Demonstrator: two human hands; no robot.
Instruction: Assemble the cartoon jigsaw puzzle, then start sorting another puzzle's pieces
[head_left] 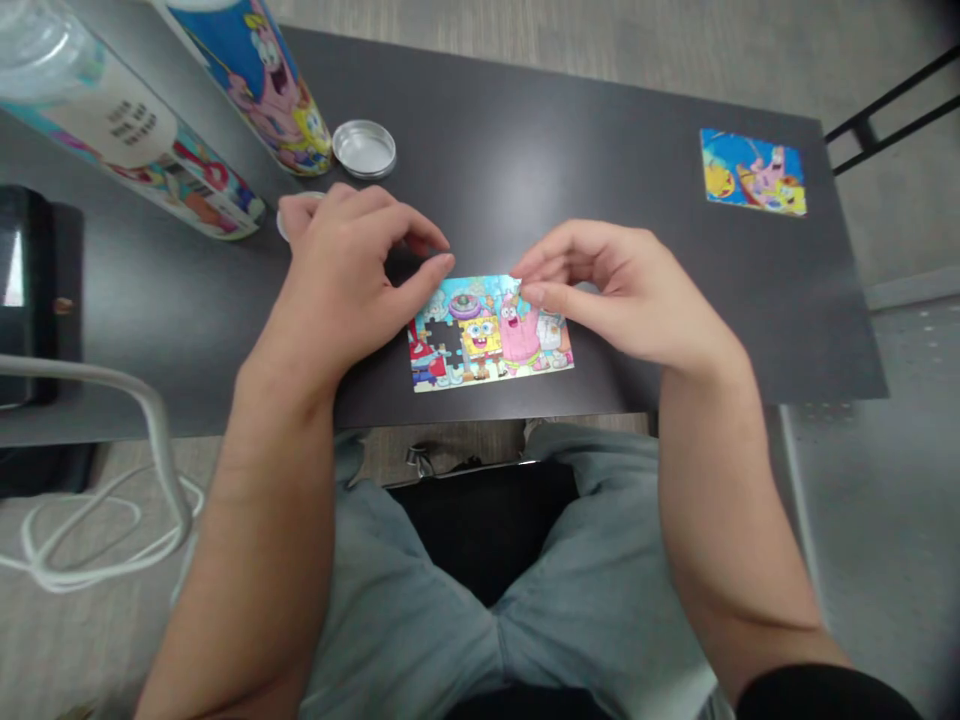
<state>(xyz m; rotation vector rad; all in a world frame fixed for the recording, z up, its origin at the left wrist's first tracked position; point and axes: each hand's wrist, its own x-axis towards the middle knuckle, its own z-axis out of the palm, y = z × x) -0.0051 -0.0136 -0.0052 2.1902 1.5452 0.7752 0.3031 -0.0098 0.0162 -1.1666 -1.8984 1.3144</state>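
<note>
A small cartoon jigsaw puzzle (517,350) lies near the front edge of the dark table, with a gap left of its yellow figure where the tabletop shows through. My left hand (352,270) rests at the puzzle's upper left corner, thumb and index finger apart, with nothing visible between them. At the upper right part of the puzzle, my right hand (611,280) has its thumb and fingertips pinched on a puzzle piece, mostly covered by the fingers. Whether that piece is joined to its neighbours I cannot tell.
A second jigsaw puzzle (754,173) lies at the table's far right. Two printed cylinders, one a cartoon can (274,95), stand at the left beside a round metal lid (364,148). A black device (26,290) and a white cable (154,420) are at the left edge.
</note>
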